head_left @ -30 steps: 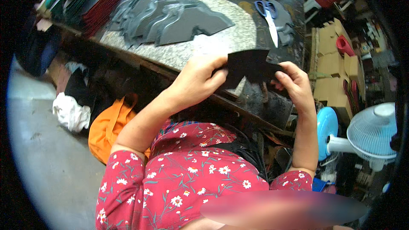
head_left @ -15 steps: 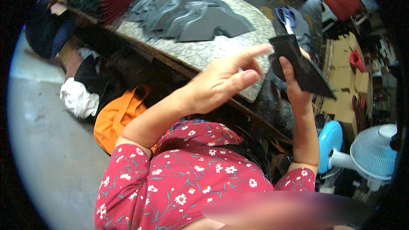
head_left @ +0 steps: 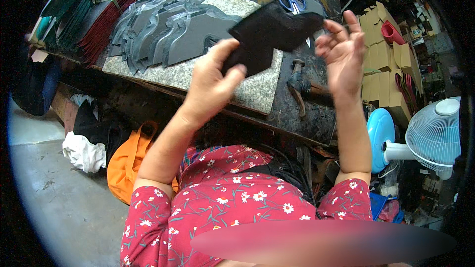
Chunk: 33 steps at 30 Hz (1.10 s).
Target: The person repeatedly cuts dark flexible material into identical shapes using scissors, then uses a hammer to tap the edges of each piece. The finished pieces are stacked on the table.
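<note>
My left hand [head_left: 213,79] is closed on the near left edge of a flat black cut piece [head_left: 267,34], pinched between thumb and fingers. The piece has a curved, notched outline and is held up over a speckled stone slab [head_left: 252,89]. My right hand [head_left: 344,54] is raised just beyond the piece's right end, its fingers apart and loosely bent, holding nothing. Overlapping grey cut pieces [head_left: 193,34] with curved edges lie fanned on the slab, left of the held piece. Behind the black piece, blue-handled scissors [head_left: 292,2] lie on the dark worktable [head_left: 316,118].
A dark-headed hammer [head_left: 299,81] lies right of the slab. Bundled dark red sheets [head_left: 109,22] and green ones stand at the back left. Cardboard boxes [head_left: 381,86] and a blue-and-white fan [head_left: 433,128] are on the right. An orange bag [head_left: 128,163] hangs below the table's edge.
The black piece has gone from my right hand into my left and moved leftward, turning to show a broader face. My right hand has let go and opened. The view has shifted.
</note>
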Each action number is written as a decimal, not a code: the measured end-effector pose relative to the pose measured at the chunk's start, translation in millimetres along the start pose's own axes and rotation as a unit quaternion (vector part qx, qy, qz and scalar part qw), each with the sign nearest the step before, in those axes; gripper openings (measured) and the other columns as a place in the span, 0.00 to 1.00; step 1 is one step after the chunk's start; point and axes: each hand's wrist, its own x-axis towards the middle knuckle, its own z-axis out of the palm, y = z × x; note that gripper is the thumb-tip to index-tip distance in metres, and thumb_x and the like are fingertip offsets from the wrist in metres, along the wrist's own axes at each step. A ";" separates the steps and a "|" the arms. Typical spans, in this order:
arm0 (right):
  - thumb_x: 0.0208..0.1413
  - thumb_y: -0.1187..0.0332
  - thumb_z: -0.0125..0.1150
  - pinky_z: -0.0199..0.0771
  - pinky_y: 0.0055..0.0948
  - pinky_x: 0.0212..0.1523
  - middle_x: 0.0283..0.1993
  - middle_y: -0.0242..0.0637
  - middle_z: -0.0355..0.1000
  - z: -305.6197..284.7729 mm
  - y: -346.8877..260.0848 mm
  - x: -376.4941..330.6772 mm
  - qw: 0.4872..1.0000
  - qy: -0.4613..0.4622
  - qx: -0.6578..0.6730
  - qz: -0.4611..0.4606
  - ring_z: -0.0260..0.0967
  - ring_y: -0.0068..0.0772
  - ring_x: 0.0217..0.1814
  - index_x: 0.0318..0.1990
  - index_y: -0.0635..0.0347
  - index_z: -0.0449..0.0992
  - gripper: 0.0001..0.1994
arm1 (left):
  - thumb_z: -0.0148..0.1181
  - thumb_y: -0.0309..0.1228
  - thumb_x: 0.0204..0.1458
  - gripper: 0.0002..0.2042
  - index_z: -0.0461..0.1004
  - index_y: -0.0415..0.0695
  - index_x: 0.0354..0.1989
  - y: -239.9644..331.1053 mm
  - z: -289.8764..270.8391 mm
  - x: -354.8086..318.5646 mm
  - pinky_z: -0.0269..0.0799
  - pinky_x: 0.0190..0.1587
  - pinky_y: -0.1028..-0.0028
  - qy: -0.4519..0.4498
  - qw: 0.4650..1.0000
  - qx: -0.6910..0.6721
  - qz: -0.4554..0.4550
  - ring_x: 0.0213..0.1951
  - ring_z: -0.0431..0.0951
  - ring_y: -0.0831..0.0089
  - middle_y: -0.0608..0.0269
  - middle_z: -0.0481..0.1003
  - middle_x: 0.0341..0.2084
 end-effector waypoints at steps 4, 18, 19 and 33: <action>0.57 0.58 0.66 0.74 0.27 0.40 0.37 0.36 0.78 -59.5 26.4 64.2 0.839 -0.003 -0.544 -0.025 0.76 0.28 0.39 0.51 0.57 0.77 0.18 | 0.58 0.22 0.52 0.18 0.70 0.30 0.52 -18.5 -13.0 12.9 0.73 0.45 0.75 0.124 0.984 -0.119 -0.056 0.41 0.77 0.73 0.57 0.77 0.39; 0.42 0.61 0.69 0.76 0.29 0.34 0.30 0.39 0.80 -38.5 82.5 131.8 0.834 0.026 -0.550 0.045 0.77 0.28 0.31 0.50 0.60 0.78 0.25 | 0.58 0.22 0.54 0.17 0.70 0.33 0.53 -16.5 -10.9 13.8 0.69 0.25 0.81 0.108 0.988 -0.053 -0.097 0.25 0.73 0.84 0.64 0.75 0.29; 0.41 0.62 0.70 0.76 0.29 0.34 0.33 0.38 0.80 -32.6 85.0 132.9 0.897 0.017 -0.415 0.153 0.77 0.28 0.32 0.49 0.62 0.79 0.24 | 0.57 0.22 0.55 0.18 0.68 0.33 0.55 -15.1 -9.9 13.7 0.69 0.23 0.82 0.112 0.985 -0.083 -0.104 0.23 0.72 0.85 0.64 0.75 0.31; 0.49 0.56 0.67 0.70 0.40 0.55 0.47 0.38 0.77 73.5 9.2 52.3 0.699 -0.302 -0.543 -0.355 0.71 0.40 0.54 0.49 0.47 0.79 0.19 | 0.56 0.18 0.50 0.17 0.76 0.36 0.50 -9.1 -18.1 6.2 0.73 0.48 0.75 -0.032 0.999 0.008 -0.003 0.42 0.79 0.74 0.57 0.80 0.39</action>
